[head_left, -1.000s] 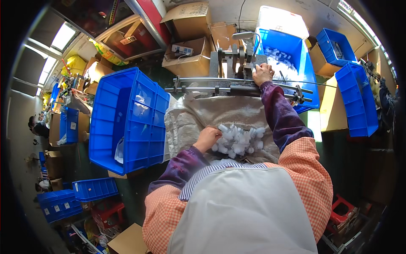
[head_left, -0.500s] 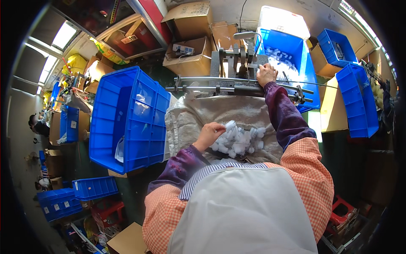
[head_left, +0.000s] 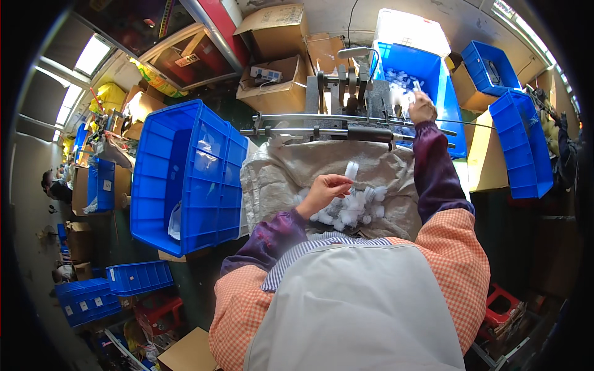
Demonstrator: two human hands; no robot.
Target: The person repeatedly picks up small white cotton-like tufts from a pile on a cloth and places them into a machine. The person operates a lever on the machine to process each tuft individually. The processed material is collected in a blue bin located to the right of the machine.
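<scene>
My left hand (head_left: 327, 190) is above the cloth on my lap, with thumb and fingers pinched on a small white bristly piece (head_left: 352, 170) that stands upright from the fingertips. Just below lies a pile of similar white bristly pieces (head_left: 354, 209) on the grey-beige cloth (head_left: 278, 167). My right hand (head_left: 422, 109) reaches over the near part of a blue bin (head_left: 450, 93), right of the dark metal bench machine (head_left: 375, 102). A slim white piece (head_left: 417, 87) shows at its fingertips, apparently gripped. More small white pieces (head_left: 402, 83) lie inside the bin.
Metal rails (head_left: 297, 117) cross in front of the machine. A large blue crate (head_left: 213, 179) lies on its side at my left. Open cardboard boxes (head_left: 272, 96) stand behind, and another blue crate (head_left: 521, 145) is at the far right.
My right hand has moved right, from the machine to over the blue bin. My left hand has shifted slightly right, and its white piece now points upward.
</scene>
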